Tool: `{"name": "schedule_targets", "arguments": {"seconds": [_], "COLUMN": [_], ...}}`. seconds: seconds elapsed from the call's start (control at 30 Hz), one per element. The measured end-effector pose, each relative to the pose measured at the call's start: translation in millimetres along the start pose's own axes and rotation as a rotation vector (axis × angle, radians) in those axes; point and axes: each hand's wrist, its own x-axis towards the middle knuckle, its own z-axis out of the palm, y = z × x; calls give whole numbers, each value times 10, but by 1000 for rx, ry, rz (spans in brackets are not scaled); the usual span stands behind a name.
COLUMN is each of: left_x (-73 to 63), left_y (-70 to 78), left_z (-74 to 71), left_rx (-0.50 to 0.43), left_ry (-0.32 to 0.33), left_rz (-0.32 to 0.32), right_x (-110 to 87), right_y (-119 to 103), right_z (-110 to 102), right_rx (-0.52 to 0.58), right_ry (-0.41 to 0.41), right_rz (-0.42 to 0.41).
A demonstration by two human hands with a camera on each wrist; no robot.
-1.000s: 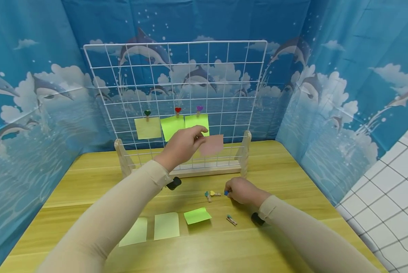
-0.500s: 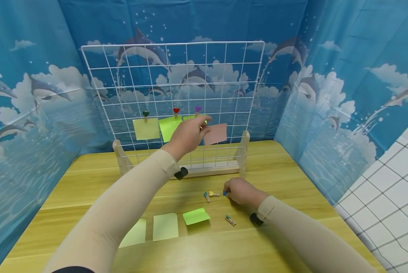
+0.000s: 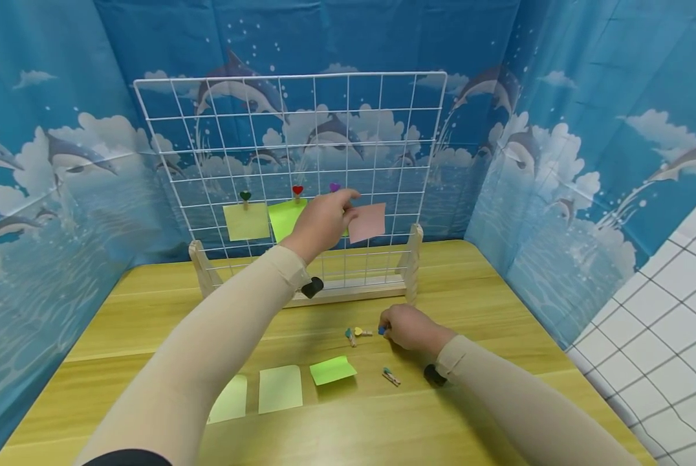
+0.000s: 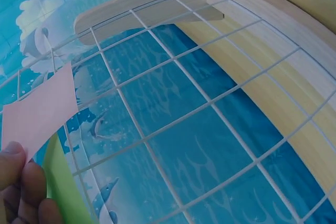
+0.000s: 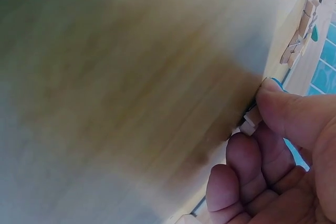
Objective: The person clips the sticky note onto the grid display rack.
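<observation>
Left hand (image 3: 323,219) pinches a square pink paper note (image 3: 368,222), now raised, seemingly to hanging height, by the white wire grid (image 3: 346,144); in front of it, right hand (image 3: 411,327) pinches a blue-topped wooden clip (image 3: 381,330).

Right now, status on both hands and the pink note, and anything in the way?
Left hand pinches pink note before wire grid. Right hand grips blue clip at tabletop. No clip visible on pink note. Possibly in the way: lime note, partly behind left hand.
</observation>
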Motion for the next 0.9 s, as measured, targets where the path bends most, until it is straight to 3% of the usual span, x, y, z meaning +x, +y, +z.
{"name": "schedule_targets", "arguments": {"seconds": [0.5,0.9], "left_x": [143,206], "left_y": [37,99], "left_z": [18,-17], "left_rx": [37,53], "left_ry": [-30,-21], "left_rz": [-50,-92], "right_x": [13,29], "right_y": [-3,4], "right_z": [22,24], "right_rx": [-19,-26], "right_ry": [5,8], "right_rz": [-32,-9]}}
